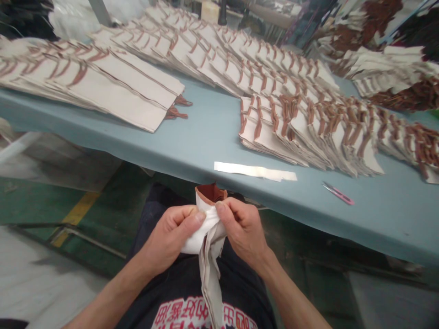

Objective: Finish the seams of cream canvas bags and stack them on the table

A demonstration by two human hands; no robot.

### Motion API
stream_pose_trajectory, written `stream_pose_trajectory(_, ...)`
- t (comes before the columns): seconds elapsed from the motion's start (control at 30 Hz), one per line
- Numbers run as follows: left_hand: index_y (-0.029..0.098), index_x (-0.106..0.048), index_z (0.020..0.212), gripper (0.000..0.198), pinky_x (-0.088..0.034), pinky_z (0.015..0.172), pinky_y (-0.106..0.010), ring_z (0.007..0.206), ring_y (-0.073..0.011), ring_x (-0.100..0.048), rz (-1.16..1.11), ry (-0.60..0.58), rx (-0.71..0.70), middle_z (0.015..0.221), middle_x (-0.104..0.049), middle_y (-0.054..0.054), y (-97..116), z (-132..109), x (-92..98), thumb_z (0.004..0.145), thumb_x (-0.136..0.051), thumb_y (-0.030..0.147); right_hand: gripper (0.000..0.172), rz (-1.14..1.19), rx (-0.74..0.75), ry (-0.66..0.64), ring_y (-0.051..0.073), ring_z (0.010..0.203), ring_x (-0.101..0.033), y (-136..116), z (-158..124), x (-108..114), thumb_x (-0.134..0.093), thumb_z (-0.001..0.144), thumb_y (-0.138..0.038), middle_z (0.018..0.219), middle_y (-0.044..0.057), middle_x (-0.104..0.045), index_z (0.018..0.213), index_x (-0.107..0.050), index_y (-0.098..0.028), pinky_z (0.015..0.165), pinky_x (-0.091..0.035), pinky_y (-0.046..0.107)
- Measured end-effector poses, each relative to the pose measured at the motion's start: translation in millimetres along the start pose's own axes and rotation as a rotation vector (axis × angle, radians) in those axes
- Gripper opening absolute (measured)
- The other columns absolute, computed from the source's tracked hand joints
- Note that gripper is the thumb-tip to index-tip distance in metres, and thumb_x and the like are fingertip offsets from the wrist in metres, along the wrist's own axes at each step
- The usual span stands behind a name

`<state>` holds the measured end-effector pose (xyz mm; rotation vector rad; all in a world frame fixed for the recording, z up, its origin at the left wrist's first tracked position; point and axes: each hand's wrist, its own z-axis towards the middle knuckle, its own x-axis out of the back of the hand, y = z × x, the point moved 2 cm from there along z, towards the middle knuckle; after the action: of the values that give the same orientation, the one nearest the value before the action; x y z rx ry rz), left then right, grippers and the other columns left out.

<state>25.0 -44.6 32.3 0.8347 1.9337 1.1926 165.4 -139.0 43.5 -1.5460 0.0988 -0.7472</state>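
Note:
A white fabric piece (pixel 195 240) with a reddish-brown lining at its open top is held over my lap, just in front of the table edge. My left hand (pixel 174 230) pinches its left side between thumb and fingers. On the right side, my right hand (pixel 242 226) pinches the cloth near the brown rim. The two hands are a short gap apart, with creased cloth between them. Long layered strips of the fabric hang down from the piece over the dark printed shirt.
On the blue-green table (pixel 202 137) lie a white strip (pixel 255 171), pink-handled snips (pixel 338 193) and overlapping rows of cream pieces with brown edges (pixel 274 132). Larger cream panels (pixel 126 91) lie at the left. More cloth is heaped (pixel 387 68) at the back right.

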Motion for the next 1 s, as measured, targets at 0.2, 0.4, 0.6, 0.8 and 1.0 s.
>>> stream_pose_trajectory(0.2, 0.015, -0.061, 0.065, 0.05, -0.026, 0.045, -0.019, 0.05, -0.0069, -0.033, -0.296, 0.054, 0.136, 0.056, -0.05, 0.004, 7.0, 7.1, -1.2, 0.074, -0.085, 0.058, 0.046, 0.043, -0.128, -0.056, 0.01, 0.055, -0.032, 7.2, 7.2, -5.1, -0.051, 0.098, -0.046, 0.058, -0.005, -0.035, 0.06, -0.039, -0.022, 0.052, -0.024, 0.027)
stream_pose_trajectory(0.4, 0.011, -0.071, 0.07, 0.045, -0.031, 0.046, -0.019, 0.051, -0.0074, -0.04, -0.325, 0.119, 0.19, 0.06, -0.059, 0.001, 12.4, 17.0, -0.1, 0.064, -0.091, 0.051, 0.049, 0.098, -0.221, -0.111, 0.01, 0.056, -0.031, 12.4, 11.4, -6.2, -0.051, 0.096, -0.052, 0.06, -0.005, -0.035, 0.059, -0.039, -0.022, 0.052, -0.023, 0.027)
stream_pose_trajectory(0.6, 0.011, -0.071, 0.072, 0.038, -0.029, 0.044, -0.018, 0.048, -0.0061, -0.04, -0.403, 0.149, 0.24, 0.059, -0.059, 0.003, 7.9, 25.2, 4.8, 0.063, -0.092, 0.041, 0.052, 0.171, -0.283, -0.136, 0.01, 0.057, -0.03, 20.4, 14.7, -8.6, -0.052, 0.094, -0.058, 0.06, -0.004, -0.034, 0.059, -0.038, -0.022, 0.05, -0.022, 0.026)
stream_pose_trajectory(0.8, 0.014, -0.061, 0.065, 0.03, -0.014, 0.033, -0.013, 0.035, -0.0012, -0.02, -0.589, 0.204, 0.406, 0.042, -0.037, 0.011, 6.6, 30.7, 4.2, 0.074, -0.084, 0.03, 0.053, 0.23, -0.331, -0.176, 0.01, 0.056, -0.03, 24.3, 18.8, -10.7, -0.055, 0.09, -0.061, 0.058, -0.004, -0.034, 0.058, -0.039, -0.022, 0.05, -0.022, 0.024)
stream_pose_trajectory(1.0, 0.015, -0.055, 0.059, 0.037, -0.019, 0.031, -0.01, 0.032, -0.0012, -0.022, -0.646, 0.228, 0.542, 0.04, -0.032, 0.011, 8.6, 36.6, 4.2, 0.087, -0.074, 0.028, 0.054, 0.273, -0.404, -0.2, 0.009, 0.054, -0.029, 29.9, 20.8, -10.8, -0.059, 0.085, -0.063, 0.056, -0.005, -0.035, 0.057, -0.041, -0.021, 0.048, -0.021, 0.023)
